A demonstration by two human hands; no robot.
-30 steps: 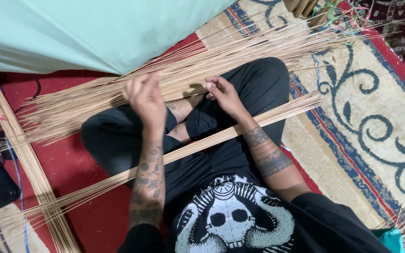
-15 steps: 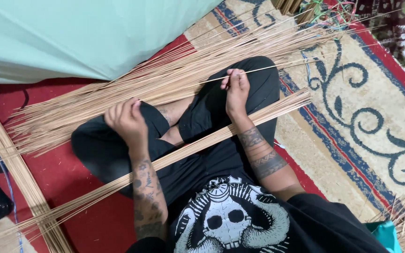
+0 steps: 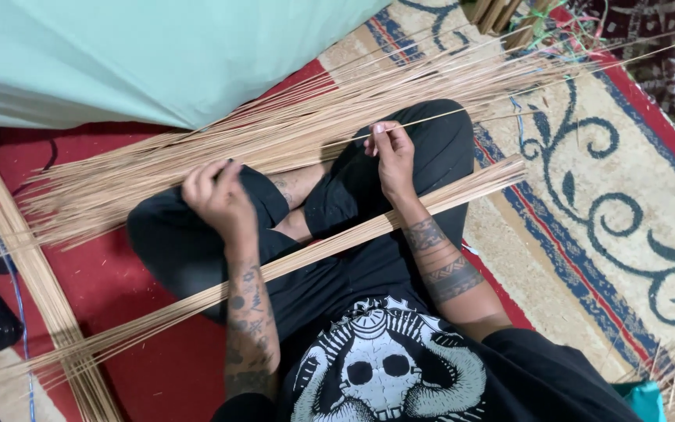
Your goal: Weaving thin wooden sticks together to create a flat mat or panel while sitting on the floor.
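Stick (image 3: 423,119): thin, straight, pale tan, pinched between the right hand (image 3: 394,159) fingertips above the knee, running up-right over the loose pile (image 3: 275,141) of like sticks. Left hand (image 3: 216,199) curls closed at the pile's near edge; its grasp cannot be confirmed. A bundle (image 3: 337,242) crosses the lap.

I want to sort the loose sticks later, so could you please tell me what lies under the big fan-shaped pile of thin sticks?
Under the pile of sticks show a red mat and a patterned rug; the rest is covered.
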